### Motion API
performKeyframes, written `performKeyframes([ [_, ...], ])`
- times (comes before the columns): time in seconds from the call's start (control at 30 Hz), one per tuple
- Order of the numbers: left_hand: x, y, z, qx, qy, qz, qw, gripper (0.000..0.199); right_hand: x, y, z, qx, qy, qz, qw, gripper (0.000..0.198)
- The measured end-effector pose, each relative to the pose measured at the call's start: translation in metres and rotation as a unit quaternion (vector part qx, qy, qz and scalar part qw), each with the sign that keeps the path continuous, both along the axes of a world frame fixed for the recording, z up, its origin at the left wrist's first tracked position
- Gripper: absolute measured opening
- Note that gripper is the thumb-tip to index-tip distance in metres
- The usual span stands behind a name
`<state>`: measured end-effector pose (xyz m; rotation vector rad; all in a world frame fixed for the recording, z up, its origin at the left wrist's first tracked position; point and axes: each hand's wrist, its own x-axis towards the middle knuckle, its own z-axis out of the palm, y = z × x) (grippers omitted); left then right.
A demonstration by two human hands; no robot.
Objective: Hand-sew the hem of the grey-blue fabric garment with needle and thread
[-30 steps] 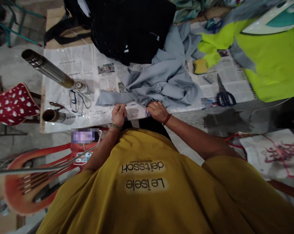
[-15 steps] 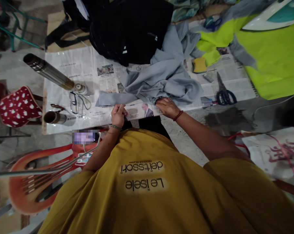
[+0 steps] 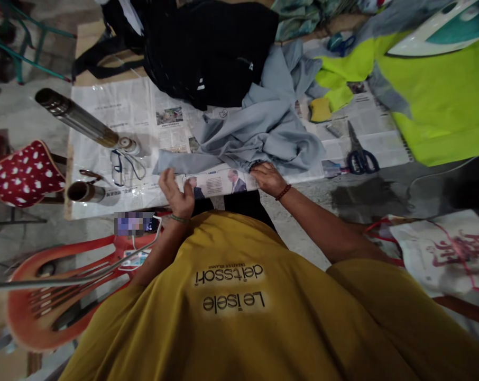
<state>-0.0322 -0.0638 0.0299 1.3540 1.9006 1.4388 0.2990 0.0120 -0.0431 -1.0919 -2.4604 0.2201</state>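
A crumpled grey garment [image 3: 263, 127] lies across the newspaper near the table's front edge, with a flat strip of it reaching to the left. My right hand [image 3: 268, 179] has its fingers closed on the gathered edge of this garment; the fingertips are partly hidden in the folds. At the left end of the strip, my left hand [image 3: 177, 196] is raised slightly with its fingers apart, and nothing shows in it. Whether its fingertips touch the cloth I cannot tell. Scissors [image 3: 359, 153] with dark handles lie to the right of the garment.
A black bag [image 3: 211, 53] sits behind the garment. At left are a steel flask [image 3: 81, 119], glasses [image 3: 122, 168] and a cup [image 3: 84, 191]. A yellow sponge [image 3: 321, 109] lies behind the scissors. An iron [image 3: 441, 32] rests on yellow-green cloth [image 3: 453, 106] at right.
My left hand has opened from a pinch and moved left, uncovering more of the newspaper picture. My right hand stays at the gathered cloth. The whole view has shifted slightly.
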Motion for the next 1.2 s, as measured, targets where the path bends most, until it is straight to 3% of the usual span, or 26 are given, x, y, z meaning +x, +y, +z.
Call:
performKeyframes([
  [0.07,0.019,0.001,0.004,0.001,0.050,-0.152,0.987,0.021,0.001,0.000,0.000,0.009,0.004,0.007,1.000,0.034],
  [0.13,0.048,0.010,0.002,-0.030,0.054,-0.286,0.956,0.013,0.001,-0.001,0.000,0.012,0.004,0.013,1.000,0.034],
  [0.2,0.082,0.027,-0.004,-0.067,0.046,-0.335,0.939,0.013,0.002,-0.001,0.002,0.005,0.003,0.016,1.000,0.033],
  [0.33,0.137,0.056,-0.015,-0.179,0.062,-0.337,0.922,0.023,0.001,-0.003,0.005,-0.005,0.000,0.012,1.000,0.033],
  [0.47,0.155,0.062,-0.017,-0.245,0.138,-0.334,0.900,0.011,0.000,-0.004,0.007,0.017,-0.009,0.012,1.000,0.034],
  [0.63,0.150,0.055,-0.014,-0.242,0.188,-0.378,0.874,0.020,-0.002,-0.006,0.008,0.026,-0.002,0.003,1.000,0.034],
  [0.97,0.145,0.052,-0.021,-0.191,0.184,-0.383,0.885,0.019,-0.004,-0.011,0.009,0.054,0.018,-0.059,0.997,0.029],
  [1.2,0.141,0.054,-0.025,-0.177,0.184,-0.399,0.881,0.021,-0.002,-0.008,0.010,0.031,0.009,-0.047,0.998,0.033],
])
